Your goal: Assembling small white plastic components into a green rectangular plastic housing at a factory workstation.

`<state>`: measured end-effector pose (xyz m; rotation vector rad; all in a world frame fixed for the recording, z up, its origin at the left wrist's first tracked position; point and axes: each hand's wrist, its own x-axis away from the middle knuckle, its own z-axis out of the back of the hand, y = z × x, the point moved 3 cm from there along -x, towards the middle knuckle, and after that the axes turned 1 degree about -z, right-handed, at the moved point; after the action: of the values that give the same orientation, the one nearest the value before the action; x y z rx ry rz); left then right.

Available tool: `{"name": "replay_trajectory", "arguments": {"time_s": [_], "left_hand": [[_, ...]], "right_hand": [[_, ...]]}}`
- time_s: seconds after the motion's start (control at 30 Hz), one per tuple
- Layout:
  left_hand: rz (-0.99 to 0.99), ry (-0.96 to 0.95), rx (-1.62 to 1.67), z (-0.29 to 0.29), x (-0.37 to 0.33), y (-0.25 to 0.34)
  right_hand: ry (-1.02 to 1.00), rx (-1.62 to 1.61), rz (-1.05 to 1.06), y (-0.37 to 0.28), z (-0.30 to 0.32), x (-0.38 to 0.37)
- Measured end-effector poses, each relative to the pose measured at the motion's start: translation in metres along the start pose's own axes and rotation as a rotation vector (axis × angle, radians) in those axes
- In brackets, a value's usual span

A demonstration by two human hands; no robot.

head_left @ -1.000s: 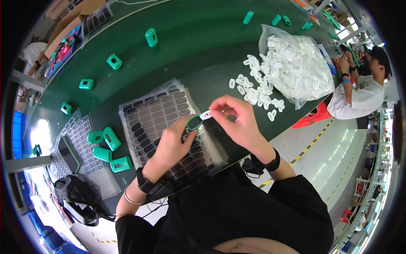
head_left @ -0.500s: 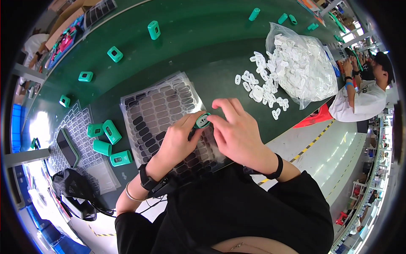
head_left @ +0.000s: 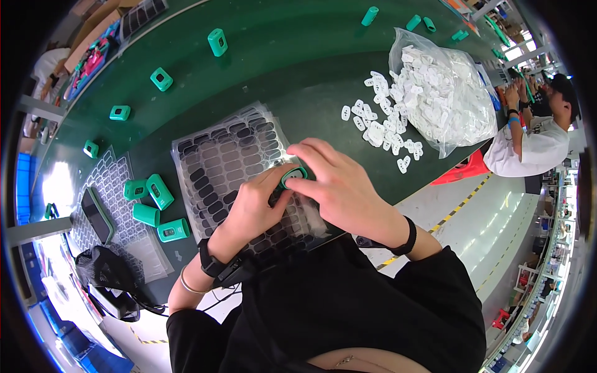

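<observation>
My left hand grips a small green plastic casing, its oval end turned up. My right hand bends over the same casing, thumb pressed on that end and fingers around its far side; the thumb hides most of the white piece there. Beneath both hands lies a stack of clear plastic sheets with rows of dark and clear oval stickers. Loose white oval pieces are spread beside a clear plastic bag full of the same pieces, to the right.
Several green casings lie left of the sheets, near a phone and a black mesh pouch. More green casings stand along the green surface at the back. A co-worker sits at the right.
My right hand has closed in over the casing, its thumb now pressing on the end and its raised index finger lowered. The whole view has shifted slightly.
</observation>
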<state>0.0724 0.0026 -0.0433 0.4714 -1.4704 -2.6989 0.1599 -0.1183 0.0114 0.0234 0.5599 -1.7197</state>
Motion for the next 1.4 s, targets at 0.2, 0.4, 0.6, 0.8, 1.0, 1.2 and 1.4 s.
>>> {"name": "replay_trajectory", "arguments": {"time_s": [0.2,0.4,0.6,0.8,1.0,1.2,1.4], "left_hand": [[0.043,-0.097,0.032,-0.004,0.003,0.001],[-0.001,0.168,-0.117,0.044,-0.011,0.009],[0.159,0.330,-0.400,0.128,-0.105,-0.084],[0.626,0.256,-0.233,0.184,-0.182,-0.218],[0.255,0.317,-1.023,0.168,-0.191,-0.192],[0.264,0.366,-0.472,0.141,-0.204,-0.172],[0.100,0.219,0.153,0.113,-0.158,-0.087]], "right_hand": [[-0.146,-0.005,0.041,0.003,-0.013,0.003],[0.208,-0.366,-0.164,0.026,0.044,0.012],[0.257,-0.323,-0.490,0.052,0.004,0.046],[0.192,-0.080,-0.534,0.047,-0.028,0.054],[0.204,-0.162,-0.603,0.069,-0.038,0.051],[0.226,-0.550,-0.688,0.084,-0.029,0.048],[0.434,-0.993,-0.806,0.081,-0.010,0.061]]}}
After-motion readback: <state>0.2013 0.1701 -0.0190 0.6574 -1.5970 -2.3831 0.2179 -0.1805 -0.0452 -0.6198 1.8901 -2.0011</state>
